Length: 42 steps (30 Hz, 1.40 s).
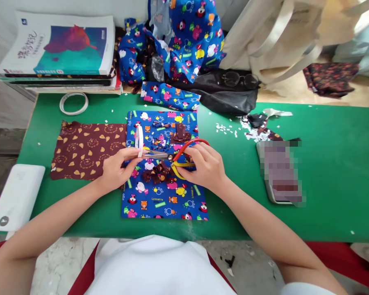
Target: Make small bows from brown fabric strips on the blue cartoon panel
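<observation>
My left hand (119, 166) pinches a narrow roll of white tape (139, 139), held on edge above the cloth. In my right hand (205, 166) is a pair of scissors (172, 157) with red and yellow handles; the blades point left and reach the tape near my left fingertips. Whether the blades touch the tape I cannot tell. Under both hands lies a blue cartoon-print cloth (160, 209). On it rest small dark brown fabric scraps (160, 172), a brown folded bit (182, 133) and blue fabric scraps (161, 143). A brown leaf-print cloth (86, 149) lies left, partly behind my left hand.
Another white tape roll (74, 103) lies at the back left, before stacked books (64, 49). A white power bank (17, 196) sits at the left edge, a phone (279, 174) at right. Paper bits (256, 133), blue fabric (184, 45) and glasses (240, 78) lie behind.
</observation>
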{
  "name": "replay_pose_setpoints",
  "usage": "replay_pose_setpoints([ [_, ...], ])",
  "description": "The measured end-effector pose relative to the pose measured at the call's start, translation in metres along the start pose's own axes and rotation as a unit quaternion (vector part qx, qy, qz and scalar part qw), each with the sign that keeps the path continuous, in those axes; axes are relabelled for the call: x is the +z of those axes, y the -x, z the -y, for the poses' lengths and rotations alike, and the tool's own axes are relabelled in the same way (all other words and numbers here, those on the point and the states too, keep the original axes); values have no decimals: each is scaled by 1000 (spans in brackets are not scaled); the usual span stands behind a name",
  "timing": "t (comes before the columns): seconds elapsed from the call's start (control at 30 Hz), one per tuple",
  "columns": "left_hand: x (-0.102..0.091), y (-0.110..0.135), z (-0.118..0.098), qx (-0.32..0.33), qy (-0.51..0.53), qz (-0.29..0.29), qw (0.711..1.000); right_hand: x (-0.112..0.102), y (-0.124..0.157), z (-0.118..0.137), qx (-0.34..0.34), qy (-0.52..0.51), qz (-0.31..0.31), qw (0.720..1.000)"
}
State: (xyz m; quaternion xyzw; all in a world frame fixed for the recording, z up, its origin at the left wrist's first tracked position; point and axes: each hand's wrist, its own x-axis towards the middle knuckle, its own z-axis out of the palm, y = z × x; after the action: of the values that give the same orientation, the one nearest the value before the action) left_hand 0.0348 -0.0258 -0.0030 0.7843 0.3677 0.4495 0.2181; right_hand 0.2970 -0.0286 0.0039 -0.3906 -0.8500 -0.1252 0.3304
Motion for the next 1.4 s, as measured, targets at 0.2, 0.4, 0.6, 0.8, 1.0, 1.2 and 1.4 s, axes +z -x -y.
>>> replay_pose_setpoints([
  [0.2, -1, -2, 1, 11, -10, -8, 1000, 1, 1, 0, 1, -8, 1, 1000],
  [0.4, -1, -4, 0, 0, -7, -14, 1000, 1, 2, 0, -4, -4, -1, 1000],
  [0.6, -2, -6, 1, 17, 8, -2, 1000, 1, 2, 0, -7, 4, 2, 1000],
  [0.8, -2, -7, 1, 34, 4, -4, 999, -1, 1, 0, -23, 18, -1, 1000],
  [1.0, -2, -8, 1, 52, -25, -2, 998, -2, -3, 2, -49, 37, -15, 998],
  [1.2, -1, -6, 3, 49, -14, -13, 999, -2, -1, 2, -52, 41, 10, 998],
  [1.4, 0, -4, 4, 26, -3, -8, 1000, -2, 0, 1, -57, 25, 9, 998],
])
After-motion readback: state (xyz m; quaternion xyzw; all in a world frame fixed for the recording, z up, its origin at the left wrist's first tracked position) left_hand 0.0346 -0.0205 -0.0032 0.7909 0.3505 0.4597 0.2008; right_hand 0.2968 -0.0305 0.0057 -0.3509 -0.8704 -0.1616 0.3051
